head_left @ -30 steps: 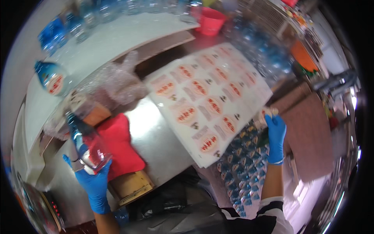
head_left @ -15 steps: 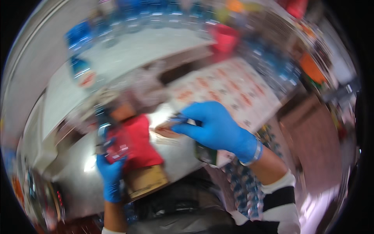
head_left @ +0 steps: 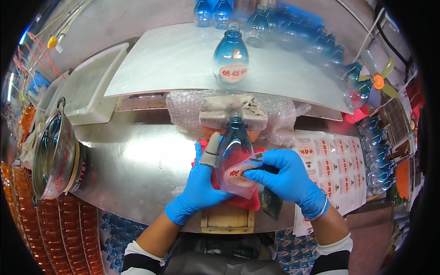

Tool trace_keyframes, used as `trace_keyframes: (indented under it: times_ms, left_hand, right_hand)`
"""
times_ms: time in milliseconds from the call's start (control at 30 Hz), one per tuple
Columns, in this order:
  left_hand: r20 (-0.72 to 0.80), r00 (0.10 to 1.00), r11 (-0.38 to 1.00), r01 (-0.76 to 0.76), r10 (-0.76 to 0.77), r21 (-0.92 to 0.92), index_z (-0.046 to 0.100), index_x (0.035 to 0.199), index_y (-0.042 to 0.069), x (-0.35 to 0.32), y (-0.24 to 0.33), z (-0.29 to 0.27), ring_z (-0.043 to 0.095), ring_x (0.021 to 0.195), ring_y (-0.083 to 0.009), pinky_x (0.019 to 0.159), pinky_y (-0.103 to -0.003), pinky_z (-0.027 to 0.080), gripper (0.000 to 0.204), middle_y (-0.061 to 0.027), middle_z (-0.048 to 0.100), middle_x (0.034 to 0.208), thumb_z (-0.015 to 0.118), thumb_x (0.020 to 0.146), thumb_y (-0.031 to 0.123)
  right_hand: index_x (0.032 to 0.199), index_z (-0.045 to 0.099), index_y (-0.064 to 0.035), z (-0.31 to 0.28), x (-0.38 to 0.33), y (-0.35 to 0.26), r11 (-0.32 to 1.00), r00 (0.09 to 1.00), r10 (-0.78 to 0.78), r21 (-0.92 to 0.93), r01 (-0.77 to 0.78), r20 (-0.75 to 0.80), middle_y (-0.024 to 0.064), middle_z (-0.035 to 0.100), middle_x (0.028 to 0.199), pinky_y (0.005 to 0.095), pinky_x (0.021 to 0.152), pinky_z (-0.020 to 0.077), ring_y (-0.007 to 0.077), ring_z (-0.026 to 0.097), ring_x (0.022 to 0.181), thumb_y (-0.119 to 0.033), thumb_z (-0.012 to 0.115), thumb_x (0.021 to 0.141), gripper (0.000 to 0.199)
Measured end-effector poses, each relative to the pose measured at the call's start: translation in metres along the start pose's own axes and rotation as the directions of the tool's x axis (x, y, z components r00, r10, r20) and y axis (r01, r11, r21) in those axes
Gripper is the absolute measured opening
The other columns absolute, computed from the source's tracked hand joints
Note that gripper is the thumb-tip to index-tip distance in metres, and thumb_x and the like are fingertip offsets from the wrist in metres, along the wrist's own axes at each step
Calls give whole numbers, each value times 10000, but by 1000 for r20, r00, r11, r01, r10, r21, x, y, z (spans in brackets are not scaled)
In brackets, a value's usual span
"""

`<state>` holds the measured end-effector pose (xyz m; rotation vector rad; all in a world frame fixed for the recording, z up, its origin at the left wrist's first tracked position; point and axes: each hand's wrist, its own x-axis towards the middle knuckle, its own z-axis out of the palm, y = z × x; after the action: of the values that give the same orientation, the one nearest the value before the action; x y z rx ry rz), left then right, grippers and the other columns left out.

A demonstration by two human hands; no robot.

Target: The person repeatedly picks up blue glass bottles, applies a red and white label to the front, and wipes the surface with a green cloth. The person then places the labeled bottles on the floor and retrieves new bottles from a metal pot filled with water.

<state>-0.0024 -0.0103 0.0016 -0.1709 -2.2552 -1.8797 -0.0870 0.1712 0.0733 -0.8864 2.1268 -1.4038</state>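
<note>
Both my hands wear blue gloves. My left hand [head_left: 198, 185] grips a blue glass bottle [head_left: 233, 142] lying neck-away over a red cloth [head_left: 238, 200]; a grey cover sits on its thumb. My right hand [head_left: 286, 176] presses an oval red-and-white label [head_left: 239, 175] onto the bottle's side. Another blue bottle [head_left: 230, 57] with a label on it stands upright on the white board [head_left: 160, 64] beyond.
A sheet of labels [head_left: 337, 169] lies at my right. Bubble wrap and a folded rag [head_left: 233, 114] sit behind the bottle. A metal pot [head_left: 52, 156] stands left, a white tray [head_left: 89, 91] behind it. Rows of blue bottles [head_left: 321, 46] line the back right. A wooden block [head_left: 227, 220] sits at the table edge.
My right hand came from the label sheet at the right to the bottle and now holds a label against it. My view has swung left and steadied, and the bottle lies centred.
</note>
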Motion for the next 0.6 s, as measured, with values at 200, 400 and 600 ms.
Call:
trace_keyframes:
  times_ms: [200, 400, 600]
  left_hand:
    - [59, 998, 983, -23, 13, 182, 90, 1429, 21, 2, 6, -6, 364, 1264, -259, 1099, -413, 121, 1110, -155, 311, 1399, 816, 623, 255]
    - [53, 997, 988, 68, -61, -139, 95, 1434, 33, 0, 19, -3, 308, 1296, -281, 1057, -381, 271, 1042, -167, 239, 1440, 780, 685, 270]
    - [81, 987, 938, 160, -142, -309, 49, 1435, 28, 0, 13, -4, 249, 1325, -275, 1067, -362, 259, 974, -159, 173, 1466, 719, 756, 223]
  right_hand:
    - [916, 683, -91, -8, 15, -8, 990, 998, -42, -134, 48, 48, 95, 630, 743, 267, 547, 437, 163, 533, 569, -209, 709, 741, 212]
    - [931, 679, -119, -6, 23, -15, 959, 985, -159, -227, 170, 66, 111, 634, 779, 316, 572, 469, 255, 588, 626, -236, 696, 739, 226]
    - [955, 640, -116, -11, 24, -21, 974, 992, -118, -201, 109, -34, 91, 608, 734, 303, 566, 461, 222, 570, 611, -237, 699, 732, 260]
